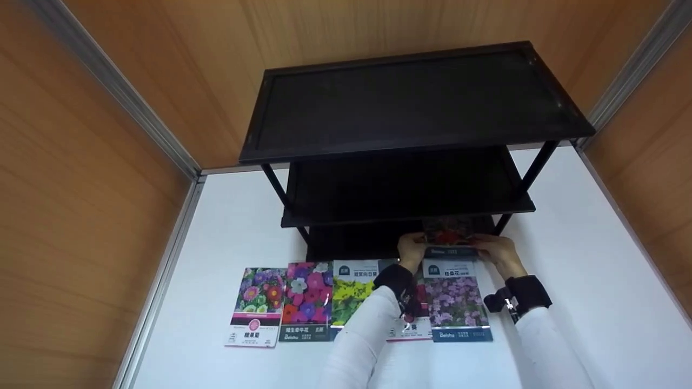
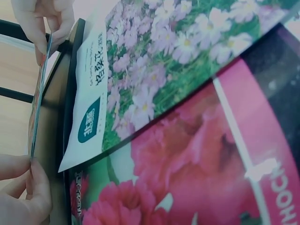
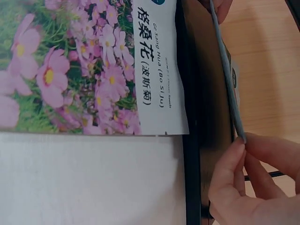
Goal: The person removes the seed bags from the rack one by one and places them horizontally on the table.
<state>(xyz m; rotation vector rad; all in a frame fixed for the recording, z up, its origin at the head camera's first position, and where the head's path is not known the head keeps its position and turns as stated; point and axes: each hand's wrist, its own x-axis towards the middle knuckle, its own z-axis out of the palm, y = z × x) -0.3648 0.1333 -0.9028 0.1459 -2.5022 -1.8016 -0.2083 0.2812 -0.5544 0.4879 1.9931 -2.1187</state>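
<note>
My left hand (image 1: 412, 251) and right hand (image 1: 500, 254) pinch the two side edges of a flower seed packet (image 1: 450, 239). It shows red flowers above a dark blue band, and its upper part goes under the middle shelf, over the front of the bottom shelf (image 1: 351, 244). Both wrist views show this packet (image 2: 40, 93) (image 3: 228, 89) nearly edge-on between thumbs and fingers. Below it on the table lies a packet with pale purple flowers (image 1: 454, 302). A packet with pinkish-red flowers (image 2: 187, 154) lies beside that one, partly hidden by my left wrist in the head view.
A black three-tier rack (image 1: 416, 102) stands against the wooden back wall; its middle shelf (image 1: 400, 183) overhangs my hands. More packets lie in a row to the left: mixed daisies (image 1: 259, 297), petunia-like flowers (image 1: 308, 297) and yellow flowers (image 1: 348, 294). Wooden panels (image 1: 81, 216) enclose the white table.
</note>
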